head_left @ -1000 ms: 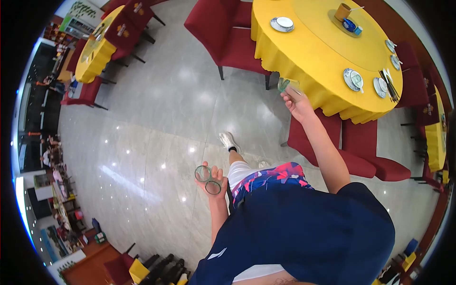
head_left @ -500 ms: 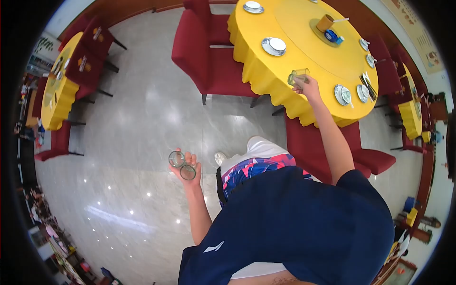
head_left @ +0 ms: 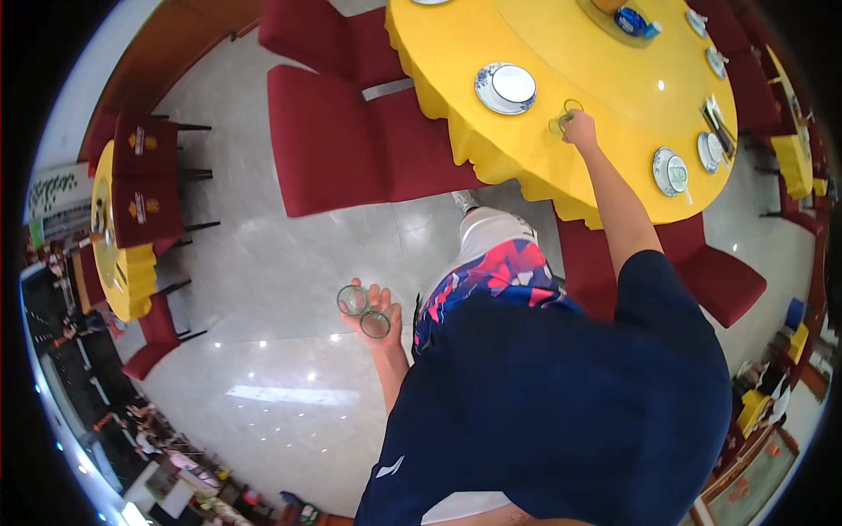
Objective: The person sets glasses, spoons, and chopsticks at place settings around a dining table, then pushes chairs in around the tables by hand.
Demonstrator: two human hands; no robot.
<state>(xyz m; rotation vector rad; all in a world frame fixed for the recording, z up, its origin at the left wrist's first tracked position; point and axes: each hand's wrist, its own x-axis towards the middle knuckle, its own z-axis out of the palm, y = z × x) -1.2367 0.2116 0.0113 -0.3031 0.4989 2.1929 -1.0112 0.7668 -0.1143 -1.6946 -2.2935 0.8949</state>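
Observation:
Two clear glasses (head_left: 375,324) sit side by side in my left hand (head_left: 382,317), rims up, over the floor to the left of my body. My right hand (head_left: 580,131) reaches over the yellow round table (head_left: 491,53) with its fingers closed on a clear glass (head_left: 563,119). That glass is tilted, and its far side is partly hidden by the fingers. Left of it on the cloth lies a patterned plate with a white bowl (head_left: 513,84). Another plate setting with a glass (head_left: 674,174) stands to the right.
Red chairs (head_left: 326,140) stand at the table's left side, and more red chairs (head_left: 719,280) at its near side. A blue box (head_left: 630,20) is on the table's turntable. A second yellow-clothed table (head_left: 132,272) with chairs is at the far left.
My right hand has moved from beside the table's edge to over the cloth, still with its glass. The table and chairs appear closer. My left hand still holds both glasses.

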